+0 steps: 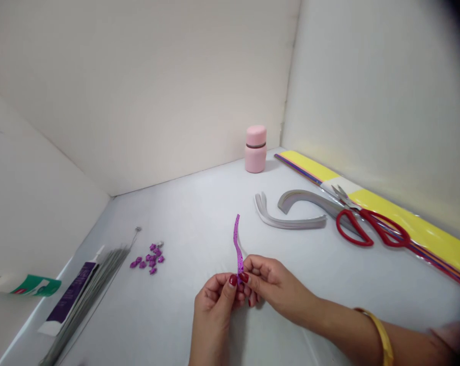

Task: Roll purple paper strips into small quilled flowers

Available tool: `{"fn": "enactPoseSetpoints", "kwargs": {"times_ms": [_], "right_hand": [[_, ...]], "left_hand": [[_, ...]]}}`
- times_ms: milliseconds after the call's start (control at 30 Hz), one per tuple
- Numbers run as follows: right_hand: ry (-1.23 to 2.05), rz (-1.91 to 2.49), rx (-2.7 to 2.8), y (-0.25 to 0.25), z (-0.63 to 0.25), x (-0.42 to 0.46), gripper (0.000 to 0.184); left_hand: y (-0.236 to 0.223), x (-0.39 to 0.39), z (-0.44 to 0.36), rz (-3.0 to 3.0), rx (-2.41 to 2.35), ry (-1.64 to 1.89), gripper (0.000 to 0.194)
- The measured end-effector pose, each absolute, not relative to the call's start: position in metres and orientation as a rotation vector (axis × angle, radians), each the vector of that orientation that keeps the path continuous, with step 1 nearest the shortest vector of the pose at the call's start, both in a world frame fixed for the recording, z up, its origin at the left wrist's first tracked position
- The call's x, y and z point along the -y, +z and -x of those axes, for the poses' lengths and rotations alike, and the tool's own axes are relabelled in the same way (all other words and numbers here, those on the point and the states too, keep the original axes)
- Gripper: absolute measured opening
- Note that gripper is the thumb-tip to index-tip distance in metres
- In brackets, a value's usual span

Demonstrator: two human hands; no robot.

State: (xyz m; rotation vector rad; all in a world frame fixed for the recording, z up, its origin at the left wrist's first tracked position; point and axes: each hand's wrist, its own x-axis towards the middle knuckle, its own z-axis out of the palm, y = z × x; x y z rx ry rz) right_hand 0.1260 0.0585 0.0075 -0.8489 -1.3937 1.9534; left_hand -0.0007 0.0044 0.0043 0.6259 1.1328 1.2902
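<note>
A narrow purple paper strip (236, 240) with dark dots rises from between my fingertips, its free end curving away from me over the table. My left hand (217, 300) pinches the strip's lower end between thumb and fingers. Close against it, my right hand (266, 282) pinches the same end from the other side. The fingers hide how the strip is folded there. Left of my hands lies a small cluster of purple folded paper stars (152, 257), with one silvery piece at its upper edge.
Red-handled scissors (354, 221) rest on yellow-topped packaging (390, 203) at the right. Nearby lie curved bundles of white strips (287, 222) and grey strips (310, 195). A pink jar (255, 150) stands at the back. Thin wires (96, 290), a purple tube (72, 295) and a green-white tube (35, 285) are left.
</note>
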Motion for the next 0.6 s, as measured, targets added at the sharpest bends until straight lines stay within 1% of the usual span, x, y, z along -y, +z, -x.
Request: {"fn": "enactPoseSetpoints", "kwargs": {"times_ms": [167, 300, 600], "right_hand": [[1.922, 0.924, 1.381, 0.0080, -0.1254, -0.0558, 0.029], [1.923, 0.930, 1.330, 0.0115, -0.1256, -0.0557, 0.032], [1.948, 0.918, 1.307, 0.0079, -0.1246, -0.0556, 0.031]], "left_hand": [[0.0086, -0.0009, -0.0039, -0.776, -1.386, 1.391, 0.019], [0.0068, -0.0004, -0.0048, -0.775, -1.351, 1.377, 0.022], [0.0064, -0.0022, -0.0009, -0.731, -1.287, 1.344, 0.016]]}}
